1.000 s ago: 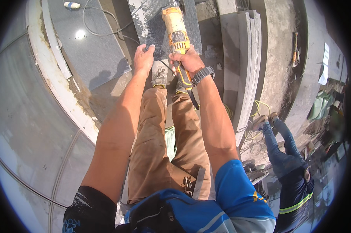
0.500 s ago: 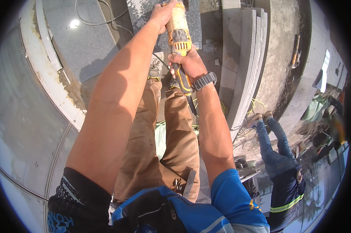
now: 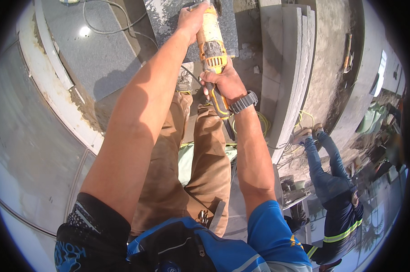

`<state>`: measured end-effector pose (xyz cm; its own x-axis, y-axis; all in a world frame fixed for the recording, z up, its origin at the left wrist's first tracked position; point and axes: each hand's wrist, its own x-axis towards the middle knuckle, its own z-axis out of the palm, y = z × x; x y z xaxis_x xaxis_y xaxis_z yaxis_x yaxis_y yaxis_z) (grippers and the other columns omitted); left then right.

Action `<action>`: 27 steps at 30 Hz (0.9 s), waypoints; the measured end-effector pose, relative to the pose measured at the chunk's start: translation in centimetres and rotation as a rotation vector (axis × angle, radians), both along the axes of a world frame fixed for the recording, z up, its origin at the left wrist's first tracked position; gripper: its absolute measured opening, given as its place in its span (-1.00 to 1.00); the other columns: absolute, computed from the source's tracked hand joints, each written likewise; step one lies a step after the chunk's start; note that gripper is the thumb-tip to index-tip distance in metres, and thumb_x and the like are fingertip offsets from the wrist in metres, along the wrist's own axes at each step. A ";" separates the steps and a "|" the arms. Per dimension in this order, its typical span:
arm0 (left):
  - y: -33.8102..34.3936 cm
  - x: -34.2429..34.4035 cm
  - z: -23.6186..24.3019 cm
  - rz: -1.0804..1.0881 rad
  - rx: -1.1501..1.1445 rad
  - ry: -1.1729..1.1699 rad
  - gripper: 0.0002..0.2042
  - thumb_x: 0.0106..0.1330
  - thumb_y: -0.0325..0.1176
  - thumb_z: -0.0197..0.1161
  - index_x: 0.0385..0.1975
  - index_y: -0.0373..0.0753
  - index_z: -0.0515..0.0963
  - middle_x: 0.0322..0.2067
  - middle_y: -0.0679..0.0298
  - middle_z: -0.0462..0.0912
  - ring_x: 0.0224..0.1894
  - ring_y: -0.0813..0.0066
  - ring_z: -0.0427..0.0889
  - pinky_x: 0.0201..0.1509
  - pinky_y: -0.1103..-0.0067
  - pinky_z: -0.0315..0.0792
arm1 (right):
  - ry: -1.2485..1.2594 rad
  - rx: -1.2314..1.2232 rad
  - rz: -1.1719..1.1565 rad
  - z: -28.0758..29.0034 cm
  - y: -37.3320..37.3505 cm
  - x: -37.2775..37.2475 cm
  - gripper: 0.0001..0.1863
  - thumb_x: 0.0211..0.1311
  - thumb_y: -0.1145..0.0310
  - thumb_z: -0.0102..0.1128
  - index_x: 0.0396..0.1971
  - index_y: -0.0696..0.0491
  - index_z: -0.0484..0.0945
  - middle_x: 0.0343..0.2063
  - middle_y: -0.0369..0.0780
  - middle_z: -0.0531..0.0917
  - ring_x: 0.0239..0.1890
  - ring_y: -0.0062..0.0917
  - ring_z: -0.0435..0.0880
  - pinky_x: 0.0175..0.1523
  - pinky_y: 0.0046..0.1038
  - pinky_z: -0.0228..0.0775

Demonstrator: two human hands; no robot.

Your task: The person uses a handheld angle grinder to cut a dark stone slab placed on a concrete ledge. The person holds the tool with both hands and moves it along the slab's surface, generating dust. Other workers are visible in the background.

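A yellow and black angle grinder [image 3: 212, 56] is in both my hands, dusty along its body, at the top middle. My left hand [image 3: 192, 20] is closed round its front end, close to the disc, which shows only in part at the upper edge. On the rear handle my right hand [image 3: 226, 84] is closed, with a dark watch [image 3: 244, 102] on that wrist. Under the grinder's front lies a grey speckled stone slab [image 3: 165, 22], pale and worn at one corner. Whether the disc touches the slab cannot be made out.
Another grey slab [image 3: 96, 59] with a cable [image 3: 107, 31] across it lies at left. Long stone strips [image 3: 293, 72] stand on the right, beyond them a hammer-like tool [image 3: 348, 54]. A yellow hose [image 3: 307, 119] runs near a co-worker in jeans [image 3: 325, 170] at lower right.
The grinder and both hands sit slightly lower and farther right in the picture, and the whole view has shifted a little. The grip of both hands is the same.
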<state>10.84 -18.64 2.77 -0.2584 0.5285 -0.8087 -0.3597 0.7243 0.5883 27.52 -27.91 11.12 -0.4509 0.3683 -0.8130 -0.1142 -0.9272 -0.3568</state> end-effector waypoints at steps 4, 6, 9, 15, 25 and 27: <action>-0.2 0.2 0.1 0.007 -0.003 -0.004 -0.29 0.34 -0.10 0.40 0.30 -0.47 0.28 -0.06 -0.09 0.66 -0.11 0.11 0.75 -0.09 0.17 0.70 | -0.014 -0.006 0.003 -0.2 -0.2 0.3 -0.32 0.12 0.63 0.39 0.12 0.12 0.11 -0.45 -0.14 0.64 -0.62 -0.43 0.65 -0.59 -0.39 0.54; -0.5 0.4 0.1 0.013 -0.006 -0.003 -0.29 0.33 -0.11 0.40 0.30 -0.48 0.27 -0.06 -0.10 0.66 -0.12 0.11 0.76 -0.10 0.17 0.71 | -0.017 -0.012 0.016 -0.1 -0.3 0.6 -0.33 0.12 0.63 0.39 0.11 0.11 0.12 -0.45 -0.14 0.64 -0.62 -0.43 0.65 -0.58 -0.39 0.54; -0.6 0.6 0.2 0.016 -0.004 -0.005 -0.28 0.33 -0.12 0.41 0.30 -0.49 0.26 -0.07 -0.11 0.65 -0.13 0.10 0.76 -0.11 0.16 0.71 | 0.002 -0.003 -0.019 -0.1 -0.5 0.7 -0.37 0.15 0.61 0.40 0.09 0.07 0.16 -0.44 -0.14 0.64 -0.61 -0.43 0.66 -0.57 -0.40 0.55; -1.2 0.8 0.2 0.028 0.000 -0.011 -0.26 0.31 -0.15 0.43 0.30 -0.51 0.24 -0.08 -0.12 0.65 -0.15 0.07 0.77 -0.13 0.15 0.73 | 0.008 -0.023 -0.009 -0.1 -1.4 0.9 -0.35 0.12 0.63 0.37 0.10 0.11 0.13 -0.42 -0.13 0.67 -0.60 -0.44 0.67 -0.57 -0.41 0.54; -0.3 -0.2 -1.6 0.061 0.015 -0.033 -0.14 0.29 -0.23 0.43 0.39 -0.56 0.02 -0.17 -0.17 0.66 -0.36 0.15 0.78 -0.31 0.21 0.73 | -0.010 -0.009 -0.020 0.1 -0.4 0.1 -0.40 0.17 0.62 0.39 0.08 0.05 0.19 -0.45 -0.14 0.64 -0.61 -0.42 0.66 -0.57 -0.39 0.55; 0.2 -0.2 -1.4 0.072 0.016 -0.030 -0.13 0.28 -0.23 0.43 0.39 -0.56 0.01 -0.19 -0.16 0.66 -0.37 0.15 0.78 -0.31 0.21 0.73 | -0.009 -0.030 -0.005 0.2 0.1 0.1 -0.40 0.18 0.63 0.38 0.09 0.05 0.19 -0.45 -0.14 0.64 -0.62 -0.42 0.67 -0.58 -0.39 0.55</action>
<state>10.62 -18.47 1.36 -0.2724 0.5222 -0.8082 -0.4281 0.6864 0.5878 27.64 -27.81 11.34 -0.4417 0.3461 -0.8277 -0.1161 -0.9369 -0.3298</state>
